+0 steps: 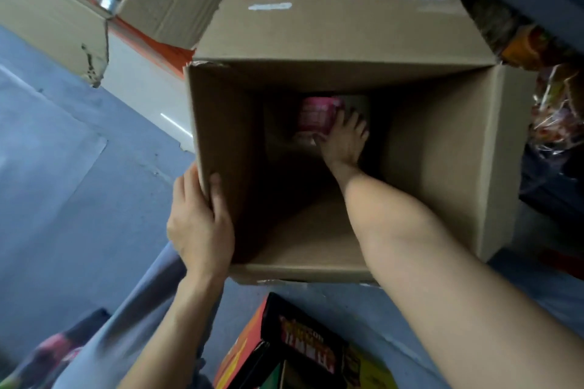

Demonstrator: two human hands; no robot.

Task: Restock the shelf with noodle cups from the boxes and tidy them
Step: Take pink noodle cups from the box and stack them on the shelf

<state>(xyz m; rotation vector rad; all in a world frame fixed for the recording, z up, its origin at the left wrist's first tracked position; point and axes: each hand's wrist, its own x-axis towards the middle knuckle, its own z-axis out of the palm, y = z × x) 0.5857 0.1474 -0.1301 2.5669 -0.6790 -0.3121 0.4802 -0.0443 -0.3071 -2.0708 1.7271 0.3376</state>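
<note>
left hand (202, 224) grips the box (442, 142) wall, thumb inside | right hand (343, 142) deep in the box, fingers spread on a pink cup (316, 117) at the bottom | another box (297, 347) lies near, pretty blurry

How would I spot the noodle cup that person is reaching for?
Find the big open cardboard box in the middle, its near-left wall held by the left hand. Look deep inside, where the right hand touches a pink cup. It is the only pink thing among brown walls.
</note>
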